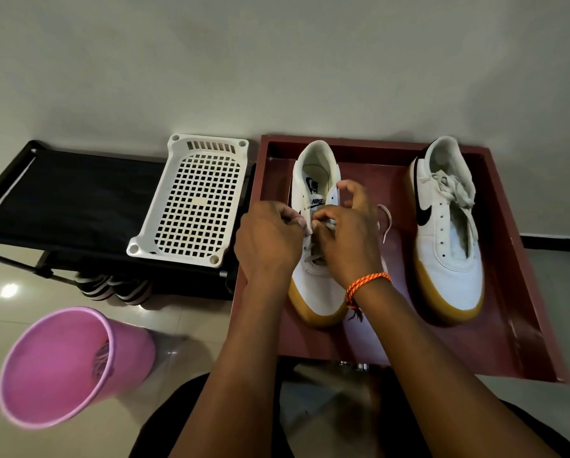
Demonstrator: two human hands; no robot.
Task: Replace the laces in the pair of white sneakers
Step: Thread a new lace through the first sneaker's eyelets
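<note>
Both forearms reach in from six o'clock, the nearest things in view, and meet over the left sneaker [313,285]. Now by size: the dark red tray [495,292] fills the three o'clock side, carrying both white sneakers, toes toward the camera. At nine o'clock sits the black fabric rack [78,196], with the white perforated basket [194,200] lying on its right end, just beside the tray. At seven o'clock the pink bin [55,368] tilts toward the camera, a bit of grey lace inside. The right sneaker [448,233] stands at two o'clock, a loose lace bunched over its tongue, untouched. On to the hands: the left hand [270,242] has fingers curled, pinching the white lace [310,223] at the left sneaker's eyelets. The right hand [346,236], orange cord bracelet [366,285] at the wrist, pinches the same lace, thumb and forefinger together, other fingers lifted. A pale lace end [386,223] loops out at its right.
</note>
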